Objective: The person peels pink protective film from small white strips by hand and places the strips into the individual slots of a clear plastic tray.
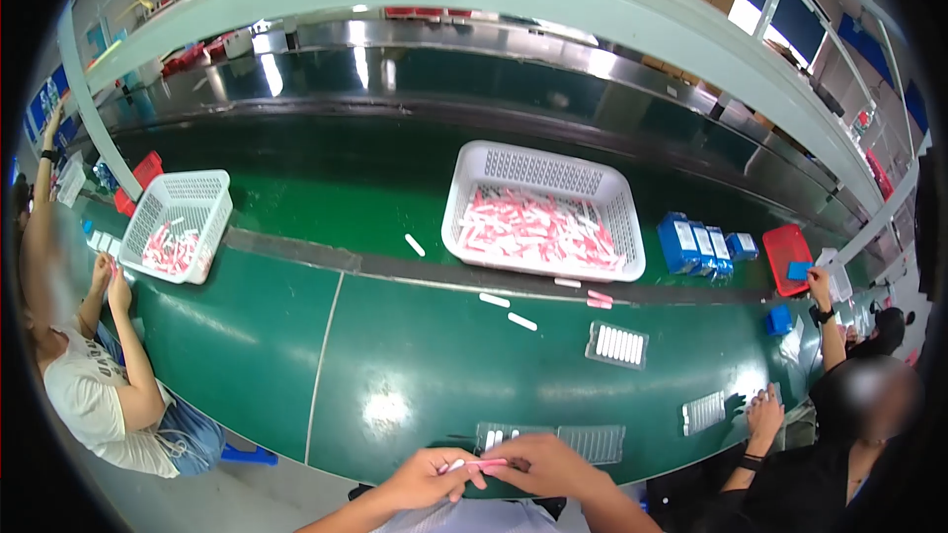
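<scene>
My left hand [433,479] is closed, with its fingers around a slim pink-and-white stick [484,463]. My right hand [541,464] pinches the pink end of the same stick. A white end [454,466] shows at my left fingers; I cannot tell whether it is a separate piece. Just beyond my hands lies a clear plastic tray [591,444], with a few white sticks [496,434] in its left part. Farther off is another clear tray [617,344] holding a row of white sticks.
A white basket [545,259] of pink and white sticks stands ahead; loose sticks [522,322] lie before it. Another basket [181,227] is near a person [109,385] at left. At right are blue boxes [696,247], a red bin [787,259] and a co-worker's hand [763,419].
</scene>
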{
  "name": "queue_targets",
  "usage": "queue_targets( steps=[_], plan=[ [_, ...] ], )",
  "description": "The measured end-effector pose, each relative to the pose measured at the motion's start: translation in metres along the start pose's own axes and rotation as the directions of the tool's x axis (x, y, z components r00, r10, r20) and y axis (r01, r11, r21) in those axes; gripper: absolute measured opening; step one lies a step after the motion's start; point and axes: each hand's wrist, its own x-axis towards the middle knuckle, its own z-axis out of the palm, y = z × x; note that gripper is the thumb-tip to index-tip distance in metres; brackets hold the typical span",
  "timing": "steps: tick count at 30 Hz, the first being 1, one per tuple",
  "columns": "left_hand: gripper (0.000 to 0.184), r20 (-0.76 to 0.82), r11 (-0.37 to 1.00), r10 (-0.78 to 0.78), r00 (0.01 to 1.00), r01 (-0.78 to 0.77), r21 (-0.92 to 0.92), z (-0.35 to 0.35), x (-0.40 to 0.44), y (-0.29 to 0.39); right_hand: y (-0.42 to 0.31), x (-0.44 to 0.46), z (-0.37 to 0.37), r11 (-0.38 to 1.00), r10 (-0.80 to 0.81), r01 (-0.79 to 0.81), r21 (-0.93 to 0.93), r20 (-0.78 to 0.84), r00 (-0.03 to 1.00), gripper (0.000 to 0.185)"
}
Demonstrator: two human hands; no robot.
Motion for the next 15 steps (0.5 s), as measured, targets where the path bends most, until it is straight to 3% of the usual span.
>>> queue_targets(
  steps=[2, 4, 5, 6, 7, 8, 9, 10, 12, 13, 15],
  plan=[
    [0.022, 0.028, 0.999, 0.017, 0.999, -0.018, 0.031, 0.001, 0.005, 0.005, -0.001, -0.003, 0.006, 1.000, 0.008, -0.009, 0.005, 0.031, 0.999, 0.020],
    [0.022, -0.004, 0.998, 0.041, 0.999, -0.040, 0.049, 0.008, 0.006, 0.015, 0.000, -0.006, 0.008, 0.998, -0.056, 0.055, -0.009, -0.161, 0.985, 0.012],
    [0.021, -0.032, 0.996, 0.021, 0.999, -0.018, 0.082, 0.007, 0.008, 0.011, 0.005, -0.007, 0.011, 0.991, -0.067, 0.098, 0.096, -0.285, 0.956, 0.012],
    [0.021, -0.040, 0.996, 0.030, 0.999, -0.026, 0.088, 0.008, 0.013, 0.007, 0.010, -0.009, 0.010, 0.989, -0.079, 0.110, 0.094, -0.282, 0.956, 0.012],
    [0.020, -0.078, 0.904, 0.292, 0.953, -0.248, 0.349, 0.008, 0.018, 0.002, 0.015, -0.012, 0.007, 0.993, -0.052, 0.088, 0.073, -0.398, 0.916, 0.013],
    [0.020, -0.044, 0.700, 0.531, 0.846, -0.408, 0.586, 0.010, 0.020, 0.005, 0.017, -0.014, 0.004, 0.997, -0.022, 0.059, 0.058, -0.507, 0.862, 0.013],
    [0.022, -0.017, 0.559, 0.584, 0.812, -0.386, 0.734, 0.009, 0.020, 0.009, 0.017, -0.012, 0.001, 0.996, -0.090, 0.072, -0.053, -0.572, 0.815, 0.014],
    [0.022, -0.021, 0.560, 0.584, 0.812, -0.384, 0.734, 0.010, 0.022, 0.013, 0.022, -0.013, -0.001, 0.996, -0.090, 0.073, -0.053, -0.570, 0.817, 0.014],
    [0.024, 0.122, 0.194, 0.512, 0.851, -0.252, 0.948, 0.012, 0.023, 0.021, 0.030, -0.017, -0.004, 0.963, -0.174, 0.027, -0.268, -0.544, 0.821, 0.013],
    [0.024, 0.120, 0.196, 0.512, 0.850, -0.252, 0.948, 0.011, 0.027, 0.018, 0.033, -0.017, -0.004, 0.963, -0.175, 0.027, -0.269, -0.542, 0.822, 0.013],
    [0.033, 0.174, 0.000, 0.486, 0.856, -0.199, 0.980, 0.009, 0.031, 0.007, 0.036, -0.024, 0.001, 0.896, -0.292, 0.068, -0.438, -0.467, 0.835, 0.013]
  ],
)
